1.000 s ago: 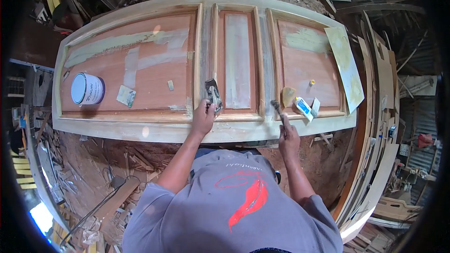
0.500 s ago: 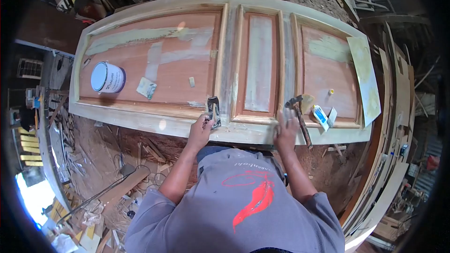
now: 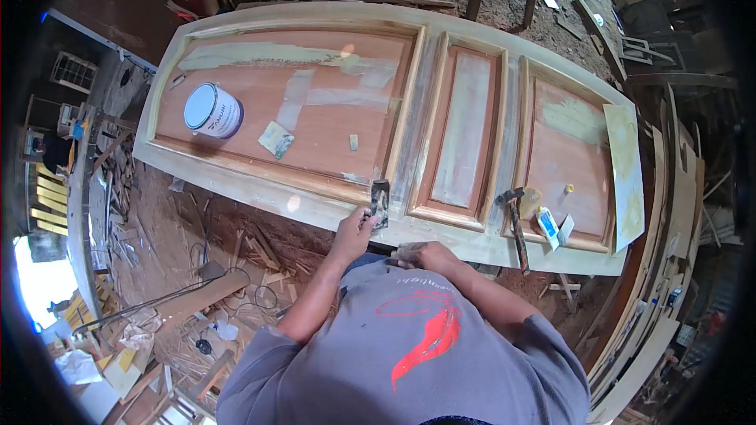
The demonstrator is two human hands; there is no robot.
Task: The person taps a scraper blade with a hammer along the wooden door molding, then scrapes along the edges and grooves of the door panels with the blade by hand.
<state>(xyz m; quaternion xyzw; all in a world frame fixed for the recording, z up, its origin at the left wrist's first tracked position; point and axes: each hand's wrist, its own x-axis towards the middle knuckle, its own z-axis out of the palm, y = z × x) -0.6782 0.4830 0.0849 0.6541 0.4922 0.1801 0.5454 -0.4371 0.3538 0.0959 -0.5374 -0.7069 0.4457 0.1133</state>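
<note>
A wooden panelled door lies flat in front of me. My left hand is closed on a small dark hand plane, which rests on the door's near edge. Close to my body, my right hand is at the near edge, beside the plane; its fingers are partly hidden and what they hold, if anything, cannot be made out. The hammer lies on the door to the right, with its handle over the near edge.
On the door stand a paint can, a stained square piece, a white-and-blue tube and a yellow cap. A pale sheet lies at the right end. Wood scraps litter the ground; boards lean at the right.
My right hand has let go of the hammer, now lying on the door, and has moved left toward my body. My left hand still holds the plane. The view has shifted.
</note>
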